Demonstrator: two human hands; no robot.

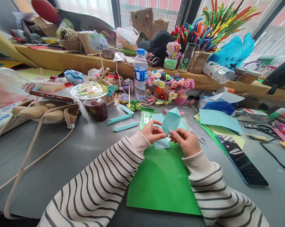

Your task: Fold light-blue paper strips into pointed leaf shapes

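Note:
A small square of light blue paper (171, 120), marked with creases, is held up between my two hands. My left hand (154, 130) pinches its lower left edge, and a ring shows on one finger. At the lower right corner, the fingertips of my right hand (184, 140) close on the same sheet. Under the hands lie more light blue paper pieces (161, 144) on a large green sheet (163, 183). Beside my right hand rests a pair of scissors (201, 139), partly hidden. Folded blue paper strips (125, 126) lie left of my left hand.
A drink cup (92, 104) and a water bottle (140, 75) stand behind the hands. On the right lie a phone (241, 160) and stacked coloured paper (220, 120). A bag with straps (45, 112) sits left. Handmade flowers (171, 85) line the back, below a cluttered shelf.

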